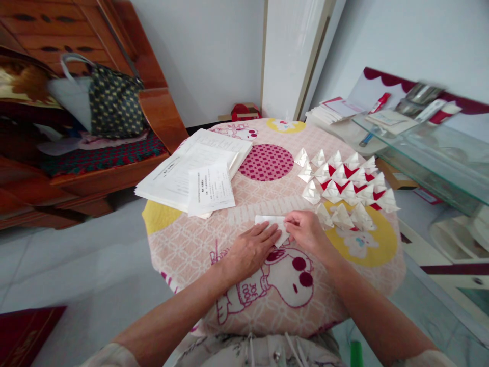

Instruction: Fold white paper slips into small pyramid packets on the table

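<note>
A small folded piece of white paper [266,219] lies on the patterned tablecloth [183,255] in front of me. My left hand [254,248] rests flat on its left part, fingers stretched out. At its right edge my right hand [305,230] pinches the paper between thumb and fingers. Just beyond my right hand stand several folded paper pieces [343,218], white with some red parts, set out in rows. To the left is a stack of printed sheets [175,168], with a smaller printed sheet [211,188] on top.
On the right, a glass shelf [428,148] holds metal bowls [422,97] and small items, close to the round table's edge. A wooden bench [156,112] with a dotted bag [114,102] stands at the left. A white pillar [288,56] rises behind the table.
</note>
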`<state>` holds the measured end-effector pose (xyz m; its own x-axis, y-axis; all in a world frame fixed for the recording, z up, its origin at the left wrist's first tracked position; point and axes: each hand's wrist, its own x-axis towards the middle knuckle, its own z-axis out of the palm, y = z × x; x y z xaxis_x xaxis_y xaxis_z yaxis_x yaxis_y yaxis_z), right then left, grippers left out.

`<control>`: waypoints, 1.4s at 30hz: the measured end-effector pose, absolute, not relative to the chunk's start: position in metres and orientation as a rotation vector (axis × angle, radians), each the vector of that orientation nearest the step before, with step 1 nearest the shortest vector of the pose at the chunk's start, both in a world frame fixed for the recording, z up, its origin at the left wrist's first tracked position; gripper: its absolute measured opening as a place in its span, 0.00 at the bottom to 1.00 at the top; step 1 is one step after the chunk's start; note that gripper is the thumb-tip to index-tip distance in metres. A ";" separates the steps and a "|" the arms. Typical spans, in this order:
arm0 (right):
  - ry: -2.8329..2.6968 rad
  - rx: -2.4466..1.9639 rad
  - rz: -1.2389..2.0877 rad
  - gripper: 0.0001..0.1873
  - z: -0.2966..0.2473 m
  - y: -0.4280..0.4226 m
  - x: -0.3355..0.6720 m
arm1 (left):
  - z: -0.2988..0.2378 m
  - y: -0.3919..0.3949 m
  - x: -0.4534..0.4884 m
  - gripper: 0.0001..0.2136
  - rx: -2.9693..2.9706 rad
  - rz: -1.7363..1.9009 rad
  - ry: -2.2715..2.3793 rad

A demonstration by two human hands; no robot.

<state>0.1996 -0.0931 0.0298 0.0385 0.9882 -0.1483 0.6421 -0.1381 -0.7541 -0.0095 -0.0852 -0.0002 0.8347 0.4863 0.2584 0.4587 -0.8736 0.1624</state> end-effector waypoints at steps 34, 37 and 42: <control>-1.694 -1.877 0.877 0.05 0.023 -0.078 0.187 | -0.002 -0.084 -0.009 0.16 2.843 0.562 0.741; -1.665 -1.983 0.978 0.04 0.023 -0.069 0.184 | -0.001 -0.085 -0.010 0.14 2.830 0.582 0.723; -1.630 -2.045 1.181 0.07 0.033 -0.058 0.178 | 0.001 -0.087 -0.009 0.12 2.833 0.625 0.693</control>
